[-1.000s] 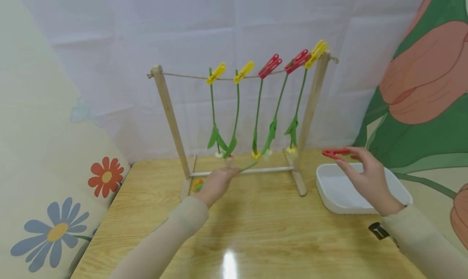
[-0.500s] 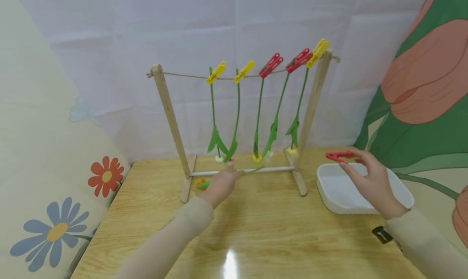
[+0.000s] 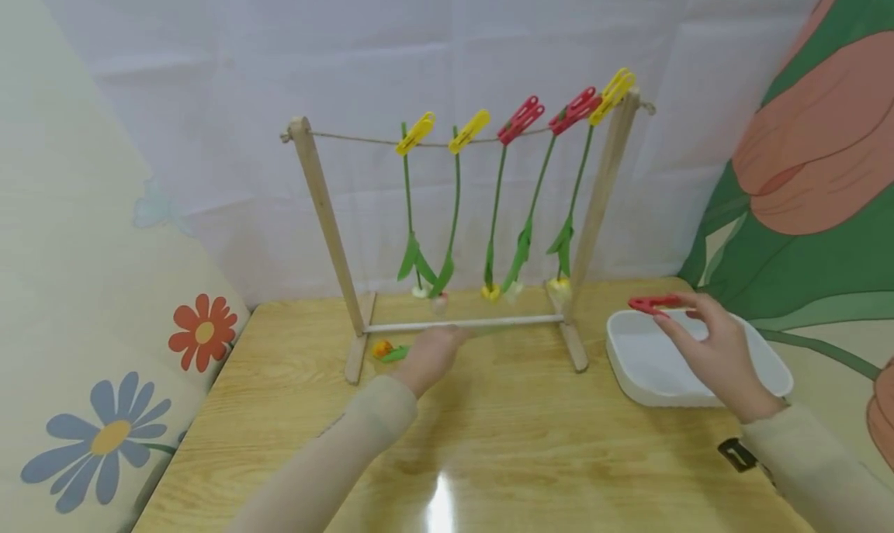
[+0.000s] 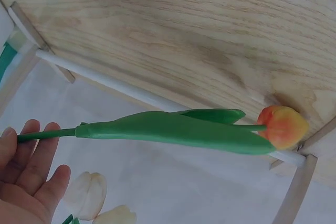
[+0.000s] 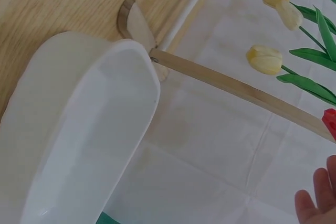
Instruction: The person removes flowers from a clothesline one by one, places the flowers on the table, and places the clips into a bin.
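Low in front of the wooden rack, my left hand [image 3: 431, 358] pinches the stem of an artificial tulip [image 4: 173, 132]. The tulip lies almost level, its orange and yellow head to the left in the head view. Over the white basin [image 3: 632, 389], my right hand [image 3: 715, 354] holds a red clothespin [image 3: 649, 305] between thumb and fingers. Several tulips hang head down from a twine line [image 3: 363, 138]. Yellow clothespins [image 3: 470, 131] and red clothespins [image 3: 521, 120] clip their stems there. In the right wrist view, only some fingers and the tip of the red clothespin show.
The rack's left post [image 3: 324, 215] and right post [image 3: 606, 184] stand on wooden feet, joined by a low white bar [image 3: 517, 321]. All stands on a wood-grain table [image 3: 545, 455], with a white cloth [image 3: 230, 168] behind and painted flower panels at both sides.
My left hand has shifted slightly right, and the tulip stem has tipped from slanting upward to nearly level. My right hand has drifted a little right and down, still holding the red clothespin.
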A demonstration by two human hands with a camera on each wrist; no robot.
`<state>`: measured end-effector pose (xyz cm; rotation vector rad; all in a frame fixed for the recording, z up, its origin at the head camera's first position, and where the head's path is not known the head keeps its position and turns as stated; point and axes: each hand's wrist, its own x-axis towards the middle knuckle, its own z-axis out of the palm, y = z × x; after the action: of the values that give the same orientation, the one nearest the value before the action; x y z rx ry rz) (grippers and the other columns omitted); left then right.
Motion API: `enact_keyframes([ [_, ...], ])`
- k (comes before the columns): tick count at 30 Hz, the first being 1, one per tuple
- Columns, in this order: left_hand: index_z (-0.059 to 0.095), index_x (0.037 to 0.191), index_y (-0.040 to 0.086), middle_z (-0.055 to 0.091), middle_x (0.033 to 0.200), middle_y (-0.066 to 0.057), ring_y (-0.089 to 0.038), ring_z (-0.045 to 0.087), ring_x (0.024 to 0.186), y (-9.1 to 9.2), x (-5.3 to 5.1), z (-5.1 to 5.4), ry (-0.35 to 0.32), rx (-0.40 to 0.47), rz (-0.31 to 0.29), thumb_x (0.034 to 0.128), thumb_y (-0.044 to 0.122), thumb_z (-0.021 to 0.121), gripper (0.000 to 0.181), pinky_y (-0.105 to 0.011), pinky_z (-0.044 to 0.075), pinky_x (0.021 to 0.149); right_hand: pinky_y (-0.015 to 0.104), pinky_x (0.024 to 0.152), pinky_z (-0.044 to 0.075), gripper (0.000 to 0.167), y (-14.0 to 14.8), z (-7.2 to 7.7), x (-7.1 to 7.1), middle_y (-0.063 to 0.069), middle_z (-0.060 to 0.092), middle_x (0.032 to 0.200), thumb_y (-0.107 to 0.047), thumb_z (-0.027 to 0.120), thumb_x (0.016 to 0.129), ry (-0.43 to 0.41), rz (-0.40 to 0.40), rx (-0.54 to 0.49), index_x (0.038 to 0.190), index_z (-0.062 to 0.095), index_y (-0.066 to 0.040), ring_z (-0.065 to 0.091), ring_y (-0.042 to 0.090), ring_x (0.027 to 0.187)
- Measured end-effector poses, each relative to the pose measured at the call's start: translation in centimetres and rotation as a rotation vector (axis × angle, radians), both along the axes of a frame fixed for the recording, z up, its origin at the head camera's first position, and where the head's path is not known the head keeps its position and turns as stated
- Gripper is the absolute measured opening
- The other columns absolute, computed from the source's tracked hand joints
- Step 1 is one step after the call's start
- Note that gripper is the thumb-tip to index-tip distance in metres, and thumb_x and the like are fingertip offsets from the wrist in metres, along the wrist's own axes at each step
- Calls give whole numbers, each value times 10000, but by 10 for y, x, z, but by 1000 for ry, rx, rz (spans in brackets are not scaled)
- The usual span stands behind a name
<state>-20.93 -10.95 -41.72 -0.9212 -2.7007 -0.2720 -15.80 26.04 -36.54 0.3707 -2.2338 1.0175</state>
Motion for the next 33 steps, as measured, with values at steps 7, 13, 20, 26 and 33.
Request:
enact_keyframes([
  [7,679,1077,74,720,928,-79,-228,673,745,5,-1,-9,25,12,-8,913,62,621,175,-304,568,622,0,800,305,319,5,-5,0,124,626,1032,9,699,859,-42,-10,36,1137,585,117,396,-184,958],
  [13,664,1075,77,720,949,-68,-222,678,814,10,-3,-17,-9,-6,-1,899,42,616,186,-313,574,696,30,783,313,314,13,-10,-3,131,628,1041,-39,689,886,-72,-27,58,1145,588,106,389,-177,956],
  [20,667,1063,62,713,971,-78,-228,676,818,15,0,-20,-26,-24,18,896,12,603,185,-318,576,708,45,754,317,324,21,-16,-3,303,603,1060,-81,662,916,-126,-33,83,1146,569,127,367,-183,945],
  [26,676,975,106,712,875,-29,-181,660,722,20,1,-28,34,-51,72,838,-4,641,180,-268,549,584,108,721,355,333,29,-17,-5,308,613,1062,-124,657,928,-191,-28,131,1146,578,115,372,-159,937],
  [33,678,958,128,705,856,-10,-168,660,728,26,2,-36,44,-96,110,796,-25,676,223,-270,549,610,199,701,378,339,37,-23,-7,315,618,1046,-144,654,930,-244,-16,187,1137,579,115,366,-174,915],
])
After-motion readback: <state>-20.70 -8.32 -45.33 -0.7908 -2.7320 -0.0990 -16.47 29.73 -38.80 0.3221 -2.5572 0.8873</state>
